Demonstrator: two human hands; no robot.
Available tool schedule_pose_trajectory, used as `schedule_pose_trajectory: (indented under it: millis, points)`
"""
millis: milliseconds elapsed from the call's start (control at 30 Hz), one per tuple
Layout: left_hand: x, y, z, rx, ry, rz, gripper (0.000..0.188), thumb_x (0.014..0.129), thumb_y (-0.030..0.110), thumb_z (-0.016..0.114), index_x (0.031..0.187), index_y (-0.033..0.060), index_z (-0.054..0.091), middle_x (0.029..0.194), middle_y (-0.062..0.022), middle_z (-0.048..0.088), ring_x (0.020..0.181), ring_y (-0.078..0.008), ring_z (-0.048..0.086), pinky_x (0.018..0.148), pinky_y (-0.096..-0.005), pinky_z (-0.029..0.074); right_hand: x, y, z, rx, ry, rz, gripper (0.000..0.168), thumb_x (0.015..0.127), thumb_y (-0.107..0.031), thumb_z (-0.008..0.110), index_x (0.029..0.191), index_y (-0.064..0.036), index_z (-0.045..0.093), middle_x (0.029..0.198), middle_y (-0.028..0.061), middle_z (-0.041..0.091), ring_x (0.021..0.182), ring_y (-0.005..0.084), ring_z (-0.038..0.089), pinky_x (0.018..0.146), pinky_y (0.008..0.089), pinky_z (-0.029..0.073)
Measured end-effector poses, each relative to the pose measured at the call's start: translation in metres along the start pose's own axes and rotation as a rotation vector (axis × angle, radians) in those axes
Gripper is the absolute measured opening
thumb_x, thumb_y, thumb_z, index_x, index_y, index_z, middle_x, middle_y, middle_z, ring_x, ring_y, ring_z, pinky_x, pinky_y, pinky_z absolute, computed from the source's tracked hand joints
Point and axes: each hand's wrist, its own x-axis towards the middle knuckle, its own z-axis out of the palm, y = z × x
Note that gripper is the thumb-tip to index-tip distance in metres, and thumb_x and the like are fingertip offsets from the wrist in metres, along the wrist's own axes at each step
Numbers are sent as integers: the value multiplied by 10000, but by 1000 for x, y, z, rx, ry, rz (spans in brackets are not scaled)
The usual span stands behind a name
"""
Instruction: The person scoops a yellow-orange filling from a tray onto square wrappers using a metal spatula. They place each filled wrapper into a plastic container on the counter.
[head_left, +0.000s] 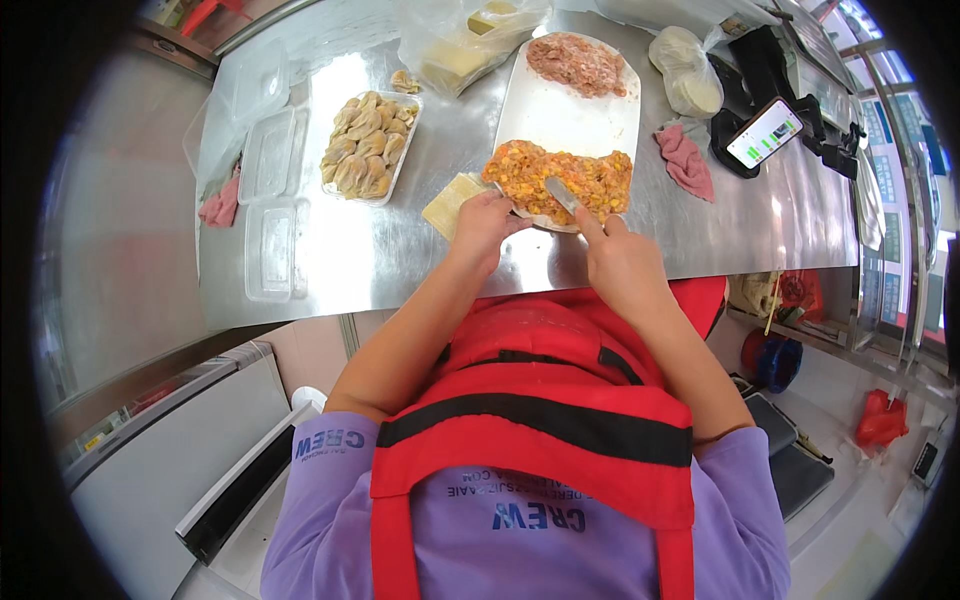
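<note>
In my right hand is a flat metal spatula, its blade in an orange-yellow minced filling with corn-like bits. That filling lies at the near end of a white tray; pinkish minced meat sits at the far end. My left hand is at the tray's near left corner with its fingers curled; whether a wrapper lies in it is hidden. Beside it, partly behind the fingers, is a stack of square yellowish dough wrappers. Further left, a clear plastic box holds many folded wontons.
Clear plastic boxes line the steel table's left side near a pink cloth. One wonton and a bag of wrappers lie behind. At right are another pink cloth, a tied bag and a phone on a stand.
</note>
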Motion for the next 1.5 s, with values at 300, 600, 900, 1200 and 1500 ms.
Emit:
schedule_pose_trajectory:
  millis: [300, 600, 900, 1200, 1500]
  points:
    - [10, -10, 14, 163, 74, 46, 157, 861, 37, 486, 963, -78, 518, 918, -156, 591, 704, -217, 625, 653, -289, 544, 33, 2, -24, 83, 106, 53, 298, 798, -101, 498, 1074, -132, 608, 779, 146, 578, 678, 330, 587, 587, 418, 473]
    - [11, -12, 19, 50, 20, 39, 149, 862, 7, 463, 977, -63, 525, 921, -131, 595, 750, -203, 621, 662, -288, 544, 19, 6, 10, -19, -90, -5, 297, 783, -139, 505, 1062, -101, 601, 787, 151, 591, 682, 317, 617, 591, 410, 497]
    - [12, -16, 19, 66, 13, 69, 155, 854, 9, 479, 981, -76, 507, 921, -136, 582, 737, -194, 611, 666, -290, 552, 41, 35, -16, 227, -106, 2, 260, 827, -104, 469, 1055, -86, 593, 858, 179, 616, 787, 350, 597, 700, 427, 466]
    - [18, -12, 15, 93, -17, -38, 157, 859, 20, 476, 979, -81, 492, 886, -157, 585, 698, -218, 629, 634, -284, 558, 158, 21, -46, -238, -213, -141, 226, 787, -77, 470, 942, -130, 626, 900, 93, 651, 789, 271, 626, 657, 391, 469]
    - [16, -19, 16, 72, 23, 84, 167, 867, 32, 482, 982, -88, 501, 850, -151, 597, 644, -188, 625, 588, -262, 553, 182, -20, -58, -342, -483, -316, 157, 652, -158, 505, 636, -95, 648, 692, 119, 629, 631, 289, 600, 576, 395, 469]
